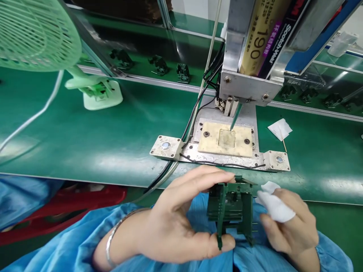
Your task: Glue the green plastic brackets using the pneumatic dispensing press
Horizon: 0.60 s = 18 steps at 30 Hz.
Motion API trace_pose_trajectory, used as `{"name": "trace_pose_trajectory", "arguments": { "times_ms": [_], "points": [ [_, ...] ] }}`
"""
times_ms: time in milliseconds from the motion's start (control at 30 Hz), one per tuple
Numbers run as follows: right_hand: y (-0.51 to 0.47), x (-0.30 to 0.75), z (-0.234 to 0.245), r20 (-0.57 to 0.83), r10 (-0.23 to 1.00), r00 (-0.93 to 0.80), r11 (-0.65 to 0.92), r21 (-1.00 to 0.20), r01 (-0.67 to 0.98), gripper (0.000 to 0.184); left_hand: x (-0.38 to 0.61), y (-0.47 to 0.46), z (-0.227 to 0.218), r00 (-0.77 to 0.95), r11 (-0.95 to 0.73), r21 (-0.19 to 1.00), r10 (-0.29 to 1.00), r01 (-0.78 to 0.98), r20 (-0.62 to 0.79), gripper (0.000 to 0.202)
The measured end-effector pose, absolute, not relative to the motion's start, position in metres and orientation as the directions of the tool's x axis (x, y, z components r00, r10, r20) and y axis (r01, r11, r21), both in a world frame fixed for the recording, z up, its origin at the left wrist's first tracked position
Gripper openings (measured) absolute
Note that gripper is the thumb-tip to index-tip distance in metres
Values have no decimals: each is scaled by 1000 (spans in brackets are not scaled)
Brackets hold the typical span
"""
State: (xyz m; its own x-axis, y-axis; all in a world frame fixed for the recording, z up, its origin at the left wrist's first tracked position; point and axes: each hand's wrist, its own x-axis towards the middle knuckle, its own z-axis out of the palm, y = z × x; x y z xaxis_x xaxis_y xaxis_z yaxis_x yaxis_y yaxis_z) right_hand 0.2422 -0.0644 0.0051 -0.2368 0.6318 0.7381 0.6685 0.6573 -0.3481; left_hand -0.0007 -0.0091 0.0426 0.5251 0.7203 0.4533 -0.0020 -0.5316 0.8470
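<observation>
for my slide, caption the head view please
Left hand holding a dark green part, right hand a white wipe, by a green worktop.

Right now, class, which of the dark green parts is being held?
The dark green part gripped by the left hand, low in the picture; the similar parts sit beyond the metal rail, with no hand on them.

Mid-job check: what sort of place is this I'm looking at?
Probably a factory assembly line: a silver metal fixture carries a gold-and-black Scotch-Weld cartridge above a green bench, small dark mechanical parts stand lined up behind, and the left hand holds a dark green plastic frame.
</observation>
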Motion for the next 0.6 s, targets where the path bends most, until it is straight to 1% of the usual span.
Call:
{"name": "trace_pose_trajectory", "arguments": {
  "times_ms": [33,67,100,133,167,200,267,433,533,600],
  "points": [
    [-58,253,-2,762,633,-141,555,-319,768,8,-1,-9,42,526,-518,856,727,-2,441,78],
    [-48,267,-9,770,637,-15,401,-315,860,5,-2,-9,40,523,-501,866,739,5,424,77],
    [-35,282,-18,739,662,126,220,-353,909,16,-2,-10,39,516,-482,876,755,17,405,75],
    [-20,299,-26,674,671,309,11,-425,905,28,-3,-10,37,506,-464,885,770,29,388,73],
    [-4,316,-33,532,708,464,-195,-483,853,35,-3,-11,36,496,-448,893,785,39,372,71],
    [13,332,-39,383,729,567,-372,-474,798,38,-3,-11,34,486,-435,899,797,47,360,69],
    [40,358,-50,291,737,610,-465,-438,770,32,-2,-12,31,477,-417,907,809,53,344,67],
    [67,376,-69,176,778,603,-518,-363,775,20,0,-13,30,456,-368,928,835,48,308,67],
    [65,374,-73,156,777,610,-541,-328,774,21,0,-14,32,451,-347,937,842,34,295,69],
    [57,374,-67,178,765,619,-544,-336,769,24,0,-14,33,446,-342,940,843,11,301,70]
  ]
}}
